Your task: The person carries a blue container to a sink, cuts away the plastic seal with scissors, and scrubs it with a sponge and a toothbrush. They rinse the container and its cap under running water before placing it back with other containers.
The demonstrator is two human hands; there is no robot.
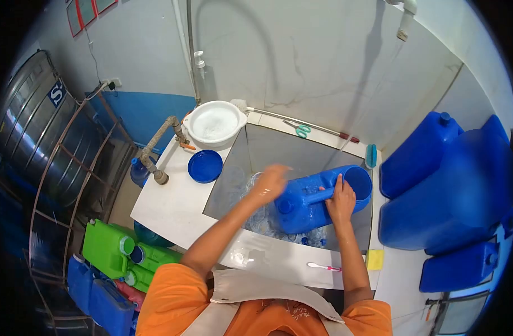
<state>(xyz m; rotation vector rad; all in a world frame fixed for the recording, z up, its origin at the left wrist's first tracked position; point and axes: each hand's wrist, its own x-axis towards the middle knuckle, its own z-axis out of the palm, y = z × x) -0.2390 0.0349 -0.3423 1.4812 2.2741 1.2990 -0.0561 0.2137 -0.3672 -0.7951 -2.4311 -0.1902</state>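
Note:
A blue plastic jug lies tilted over the grey sink, its wide round mouth to the right and a small capped spout to the left. My right hand is wrapped round the handle near the mouth. My left hand is just above the jug's spout end, wet and smeared by motion, so its fingers do not show clearly. Below the jug, water and clear plastic pieces fill part of the sink. A thin stream of water falls from the tap behind the jug.
On the left counter stand a white basin of suds and a blue lid. Scissors and a blue brush lie along the rim. A toothbrush and yellow sponge lie in front. Blue jerrycans stand right, green ones left.

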